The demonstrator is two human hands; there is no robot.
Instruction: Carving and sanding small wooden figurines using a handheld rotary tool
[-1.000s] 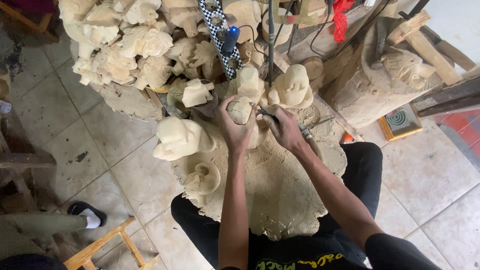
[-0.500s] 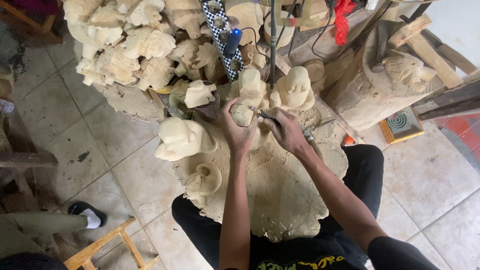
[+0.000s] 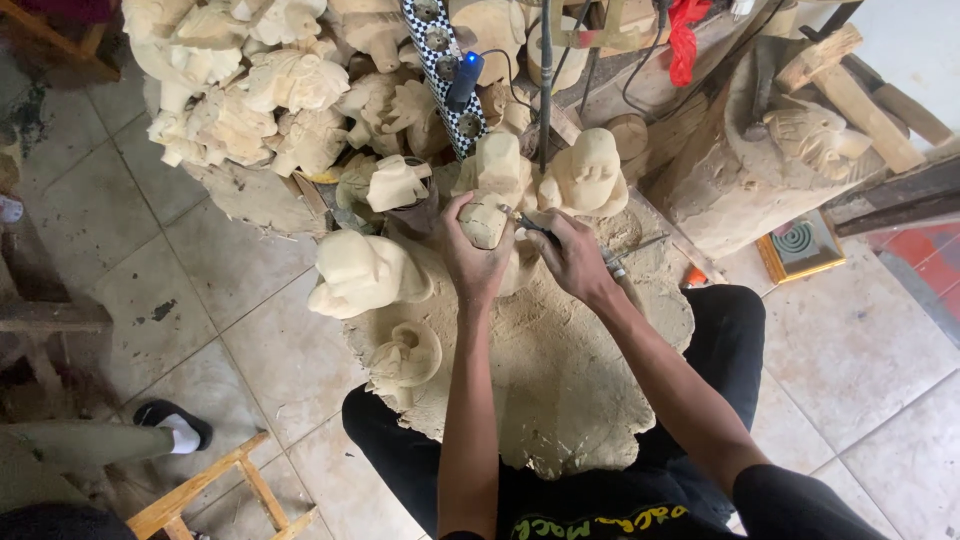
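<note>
Head | left hand (image 3: 472,250) grips small carving (image 3: 486,220) | right hand (image 3: 572,255) apparently pinches tool (image 3: 535,228) | figures crowd close

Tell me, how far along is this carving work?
Many pale carved figures already lie heaped behind. In hand: the left hand grips a small rough carving while the right hand works a thin tool against it. That carving still looks blocky, without fine detail.
</note>
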